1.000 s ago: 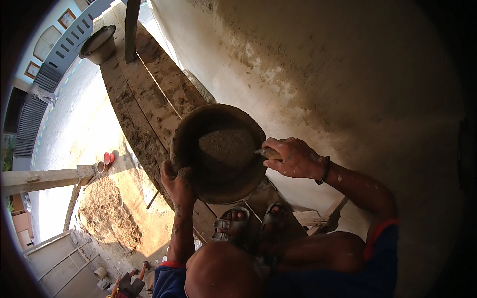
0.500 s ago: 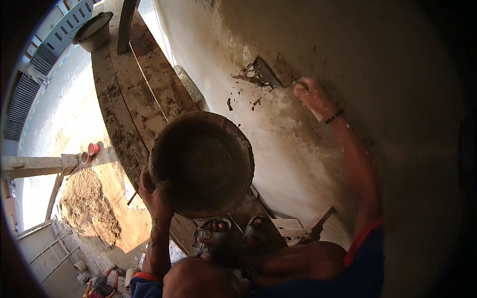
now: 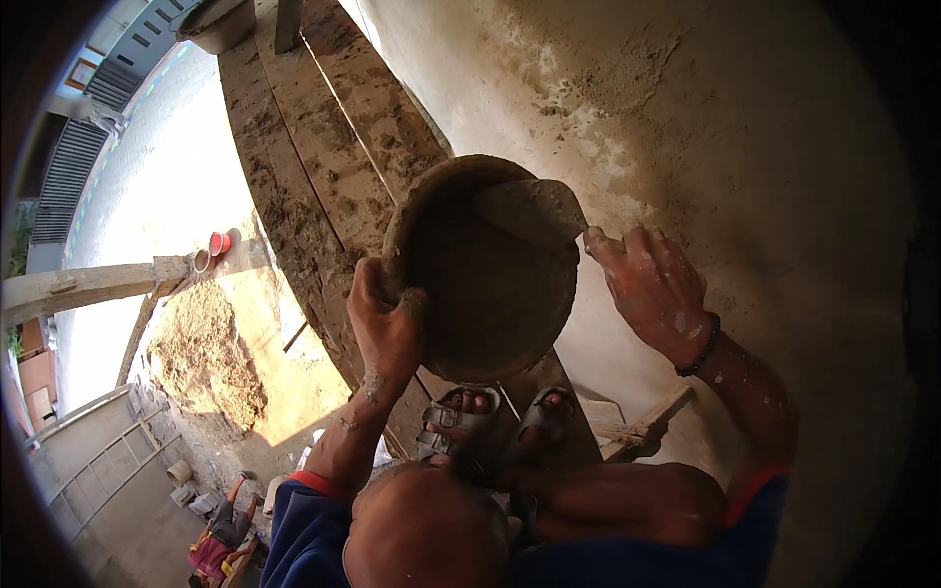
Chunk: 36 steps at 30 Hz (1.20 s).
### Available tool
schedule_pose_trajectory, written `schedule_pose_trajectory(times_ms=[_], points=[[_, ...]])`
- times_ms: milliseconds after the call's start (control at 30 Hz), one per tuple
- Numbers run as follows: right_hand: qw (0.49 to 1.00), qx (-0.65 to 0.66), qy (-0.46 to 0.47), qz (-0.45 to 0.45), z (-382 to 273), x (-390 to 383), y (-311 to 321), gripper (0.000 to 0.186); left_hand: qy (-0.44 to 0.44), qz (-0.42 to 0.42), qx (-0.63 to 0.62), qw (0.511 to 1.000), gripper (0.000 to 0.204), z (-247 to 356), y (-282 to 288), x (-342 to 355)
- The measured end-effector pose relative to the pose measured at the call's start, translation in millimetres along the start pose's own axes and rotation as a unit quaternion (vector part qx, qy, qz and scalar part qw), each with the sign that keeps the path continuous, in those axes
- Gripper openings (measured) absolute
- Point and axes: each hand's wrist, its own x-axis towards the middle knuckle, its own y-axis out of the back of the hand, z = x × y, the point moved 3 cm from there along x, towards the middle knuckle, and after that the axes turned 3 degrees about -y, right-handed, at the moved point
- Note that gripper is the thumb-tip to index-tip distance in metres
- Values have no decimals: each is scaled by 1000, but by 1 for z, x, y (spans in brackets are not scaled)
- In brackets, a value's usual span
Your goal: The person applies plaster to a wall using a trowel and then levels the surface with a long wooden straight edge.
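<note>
My left hand [image 3: 390,333] grips the left rim of a mortar-crusted round bucket [image 3: 480,328], its inside dark with a film of mortar. The trowel [image 3: 529,211] rests its flat, dirty blade over the upper right inside of this bucket. Its handle is in my right hand [image 3: 647,294], whose fingers are curled round it at the bucket's right side. Beyond them rises a plastered wall [image 3: 745,147] with a rough smeared patch of mortar [image 3: 618,73]. My sandalled feet [image 3: 461,421] are on mud-spattered planks [image 3: 304,176] below the bucket.
Another bucket [image 3: 221,20] stands at the planks' far end beside an upright post [image 3: 287,24]. At lower left, below, are a wooden beam [image 3: 78,289], a red bucket [image 3: 220,243], a sand pile [image 3: 201,358] and a person [image 3: 221,549]. A timber piece [image 3: 647,426] juts beside the wall at lower right.
Half a second ago the trowel was against the wall with dark mortar spattering; now it is back in the bucket. My right hand came down; the bucket shifted up and right in view.
</note>
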Motion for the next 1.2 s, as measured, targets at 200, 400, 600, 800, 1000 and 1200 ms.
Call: schedule_pose_trajectory(times_ms=[200, 400, 600, 800, 1000, 1200], points=[[991, 69, 80, -79, -27, 13, -60, 34, -23, -7, 38, 999, 19, 2, -8, -6], [939, 266, 54, -211, -29, 0, -78, 36, -51, -15, 63, 997, 20, 0, -7, -6], [951, 292, 25, -96, -17, -7, -41, 37, -25, -5, -7, 1000, 20, -4, 4, 0], [919, 386, 40, -65, 23, -18, 29, 30, -21, 3, 24, 999, 21, -3, 9, 2], [811, 536, -189, -138, 111, 5, -15, 46, -49, -9, 20, 999, 18, -2, 6, 1], [864, 283, -290, 298, 216, -23, 72, 41, -36, 19, 54, 998, 19, -2, 4, 1]])
